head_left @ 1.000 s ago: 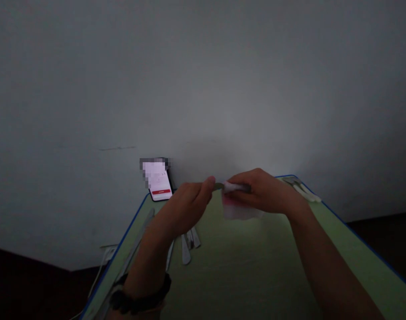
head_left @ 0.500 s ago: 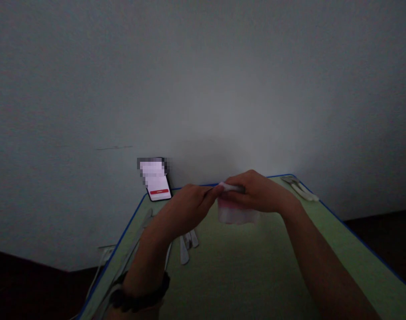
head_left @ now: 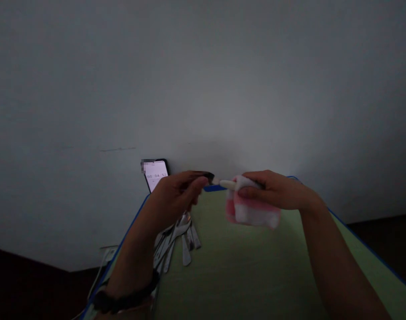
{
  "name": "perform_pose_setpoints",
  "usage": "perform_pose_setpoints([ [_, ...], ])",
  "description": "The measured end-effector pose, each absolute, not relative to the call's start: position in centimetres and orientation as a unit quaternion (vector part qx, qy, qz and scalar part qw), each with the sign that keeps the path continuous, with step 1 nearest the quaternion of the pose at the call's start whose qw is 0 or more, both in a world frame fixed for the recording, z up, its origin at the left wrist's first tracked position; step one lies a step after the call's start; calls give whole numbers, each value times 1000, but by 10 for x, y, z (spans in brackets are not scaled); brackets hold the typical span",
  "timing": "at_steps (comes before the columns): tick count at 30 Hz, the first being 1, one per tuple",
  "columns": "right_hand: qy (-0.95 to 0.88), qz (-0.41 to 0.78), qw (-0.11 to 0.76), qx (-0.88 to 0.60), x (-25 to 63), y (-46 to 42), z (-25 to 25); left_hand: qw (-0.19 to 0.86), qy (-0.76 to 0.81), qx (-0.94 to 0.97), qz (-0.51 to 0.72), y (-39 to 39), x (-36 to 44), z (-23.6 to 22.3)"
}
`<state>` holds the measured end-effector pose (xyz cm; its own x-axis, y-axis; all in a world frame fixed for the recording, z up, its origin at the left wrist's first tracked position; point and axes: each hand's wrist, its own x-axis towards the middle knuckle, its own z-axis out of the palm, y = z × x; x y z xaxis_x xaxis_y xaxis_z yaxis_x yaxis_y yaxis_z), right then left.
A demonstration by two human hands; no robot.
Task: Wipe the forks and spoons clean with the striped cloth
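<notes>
A white-handled piece of cutlery [head_left: 227,184] is held up between my two hands above the far part of the table. My left hand [head_left: 179,193] is closed on its dark metal head, which looks curved like a spoon, though blur hides its exact kind. In my right hand [head_left: 272,189] is a folded pink and white cloth [head_left: 256,213], wrapped around the handle's other end. The tip of the handle is hidden in the cloth.
Below my left forearm, several metal spoons and other cutlery [head_left: 186,249] lie in a heap on the green table [head_left: 243,275] with a blue edge. A phone [head_left: 156,171] showing a timer leans against the wall [head_left: 223,80]. A cable and socket [head_left: 108,255] are at lower left.
My hands have moved apart, the right one going right with the cloth, so the white handle now shows between them. The phone's screen shows a timer. More of the cutlery heap is visible.
</notes>
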<state>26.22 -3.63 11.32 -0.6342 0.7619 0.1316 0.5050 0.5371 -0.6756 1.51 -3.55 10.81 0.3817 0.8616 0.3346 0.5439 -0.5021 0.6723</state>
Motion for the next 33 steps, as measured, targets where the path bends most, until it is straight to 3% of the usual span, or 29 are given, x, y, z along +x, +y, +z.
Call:
perform_pose_setpoints([
  [4, -815, 399, 232, -351, 266, -34, 109, 297, 375, 777, 410, -37, 16, 108],
  [9, -778, 475, 212, -352, 266, -34, 107, 263, 361, 772, 452, -35, 16, 109],
  [23, -855, 357, 187, -327, 242, -35, 107, 183, 325, 849, 374, -37, 31, 108],
  [33, -767, 515, 151, -351, 258, -34, 107, 213, 363, 830, 365, -35, 21, 108],
])
